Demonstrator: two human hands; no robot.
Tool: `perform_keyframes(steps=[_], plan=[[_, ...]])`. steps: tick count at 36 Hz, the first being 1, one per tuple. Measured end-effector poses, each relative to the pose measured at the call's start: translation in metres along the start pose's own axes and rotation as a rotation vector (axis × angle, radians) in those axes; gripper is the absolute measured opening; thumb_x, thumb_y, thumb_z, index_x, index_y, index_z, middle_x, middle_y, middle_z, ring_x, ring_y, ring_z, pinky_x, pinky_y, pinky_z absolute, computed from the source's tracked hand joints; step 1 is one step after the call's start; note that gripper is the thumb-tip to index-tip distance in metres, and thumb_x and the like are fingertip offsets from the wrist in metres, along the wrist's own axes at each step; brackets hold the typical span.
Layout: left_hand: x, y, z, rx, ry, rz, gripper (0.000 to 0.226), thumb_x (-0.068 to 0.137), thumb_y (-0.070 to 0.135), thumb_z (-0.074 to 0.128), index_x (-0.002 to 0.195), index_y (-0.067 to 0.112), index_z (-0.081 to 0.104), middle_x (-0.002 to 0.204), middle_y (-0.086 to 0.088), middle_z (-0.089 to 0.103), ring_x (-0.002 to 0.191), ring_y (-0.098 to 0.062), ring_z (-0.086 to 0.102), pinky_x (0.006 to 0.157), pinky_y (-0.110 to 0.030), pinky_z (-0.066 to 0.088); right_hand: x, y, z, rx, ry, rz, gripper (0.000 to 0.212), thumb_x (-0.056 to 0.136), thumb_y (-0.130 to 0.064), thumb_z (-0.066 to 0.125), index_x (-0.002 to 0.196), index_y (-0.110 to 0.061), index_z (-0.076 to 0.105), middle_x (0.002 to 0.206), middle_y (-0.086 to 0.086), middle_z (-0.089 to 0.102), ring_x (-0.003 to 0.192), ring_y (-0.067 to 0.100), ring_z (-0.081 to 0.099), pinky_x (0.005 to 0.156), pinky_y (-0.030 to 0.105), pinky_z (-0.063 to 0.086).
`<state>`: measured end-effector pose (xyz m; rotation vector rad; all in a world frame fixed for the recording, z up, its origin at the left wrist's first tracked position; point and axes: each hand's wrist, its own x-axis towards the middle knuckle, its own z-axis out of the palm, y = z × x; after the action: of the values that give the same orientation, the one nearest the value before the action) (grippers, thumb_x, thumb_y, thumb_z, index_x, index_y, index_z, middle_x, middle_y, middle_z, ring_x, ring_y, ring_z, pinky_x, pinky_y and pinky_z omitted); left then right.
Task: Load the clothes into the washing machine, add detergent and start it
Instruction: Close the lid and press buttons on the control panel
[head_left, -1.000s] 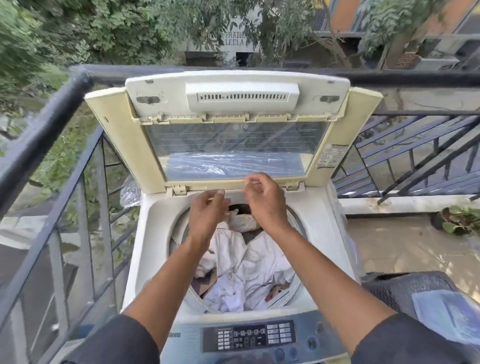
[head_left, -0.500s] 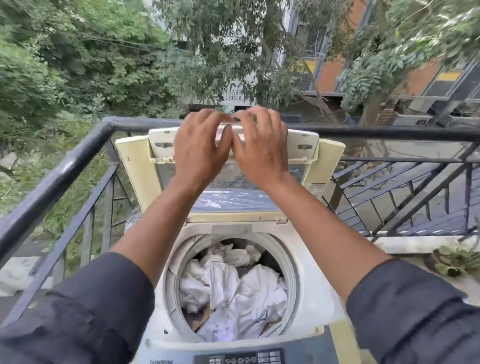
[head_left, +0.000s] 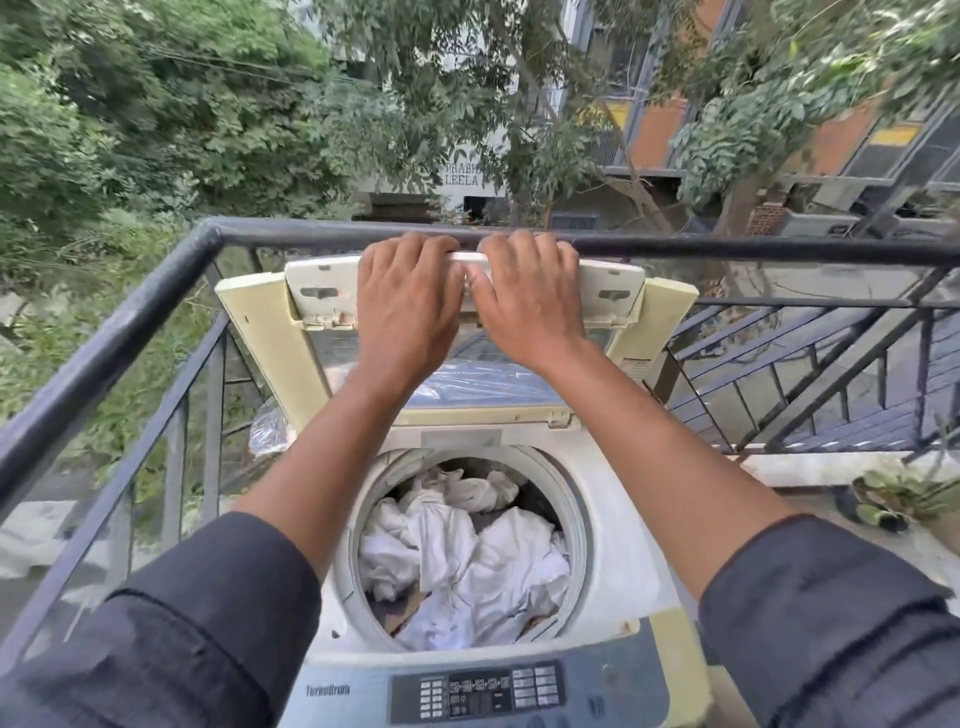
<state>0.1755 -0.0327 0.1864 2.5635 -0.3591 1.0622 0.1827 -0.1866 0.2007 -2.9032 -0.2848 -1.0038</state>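
A top-loading washing machine (head_left: 618, 535) stands in front of me with its lid (head_left: 260, 332) raised upright. White clothes (head_left: 467, 551) fill the round drum. My left hand (head_left: 408, 306) and my right hand (head_left: 530, 304) lie side by side on the lid's upper edge, with the fingers curled over its top rim. The control panel (head_left: 483, 693) with its buttons is at the near edge. No detergent is in view.
A dark metal railing (head_left: 727, 248) runs just behind the lid and down the left side (head_left: 104, 343). Stairs with railings (head_left: 831, 374) lie to the right. A potted plant (head_left: 888, 499) sits on the floor at the right. Trees and buildings lie beyond.
Both hands rose from above the drum to the top of the raised lid and took hold of its edge. The view tilted up.
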Motion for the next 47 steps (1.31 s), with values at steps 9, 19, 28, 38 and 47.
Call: perform_keyframes(steps=[9,19,28,38,47], plan=[[-0.057,0.031,-0.026,0.170,-0.003,-0.057,0.028,0.112,0.036,0.039,0.112,0.016,0.058,0.106,-0.007,0.059,0.099,-0.031,0.048,0.101,-0.046,0.037,-0.060,-0.004,-0.025,0.067,0.082,-0.038,0.030,0.103,-0.044,0.044,0.106,-0.021,0.063,0.093,-0.001,0.066,0.087,0.027,0.058,0.081,0.043,0.036],[-0.140,0.055,-0.060,0.131,-0.088,-0.065,0.026,0.113,0.033,0.043,0.123,0.017,0.061,0.115,-0.004,0.062,0.114,-0.031,0.053,0.108,-0.047,0.034,-0.142,-0.007,-0.051,0.122,-0.004,-0.139,0.027,0.105,-0.043,0.045,0.117,-0.025,0.062,0.101,-0.004,0.068,0.089,0.026,0.059,0.082,0.042,0.037],[-0.226,0.063,-0.080,0.104,-0.250,-0.072,0.031,0.098,0.024,0.056,0.127,0.019,0.065,0.118,-0.001,0.068,0.111,-0.033,0.061,0.105,-0.050,0.044,-0.226,-0.019,-0.055,0.153,-0.207,-0.156,0.032,0.102,-0.043,0.047,0.131,-0.039,0.058,0.101,-0.005,0.063,0.094,0.025,0.059,0.081,0.043,0.036],[-0.298,0.056,-0.077,-0.034,-0.447,-0.093,0.033,0.098,0.040,0.054,0.122,0.023,0.069,0.113,0.003,0.069,0.102,-0.027,0.061,0.092,-0.038,0.041,-0.289,-0.029,-0.048,0.290,-0.568,-0.121,0.032,0.100,-0.040,0.058,0.131,-0.042,0.056,0.107,-0.001,0.063,0.107,0.025,0.058,0.091,0.043,0.038],[-0.335,0.053,-0.063,-0.098,-0.576,-0.217,0.033,0.094,0.012,0.069,0.126,0.020,0.074,0.110,-0.002,0.074,0.104,-0.033,0.067,0.094,-0.047,0.052,-0.323,-0.035,-0.035,0.273,-0.763,-0.071,0.039,0.092,-0.016,0.060,0.122,-0.042,0.057,0.106,-0.005,0.065,0.107,0.024,0.058,0.096,0.043,0.039]])
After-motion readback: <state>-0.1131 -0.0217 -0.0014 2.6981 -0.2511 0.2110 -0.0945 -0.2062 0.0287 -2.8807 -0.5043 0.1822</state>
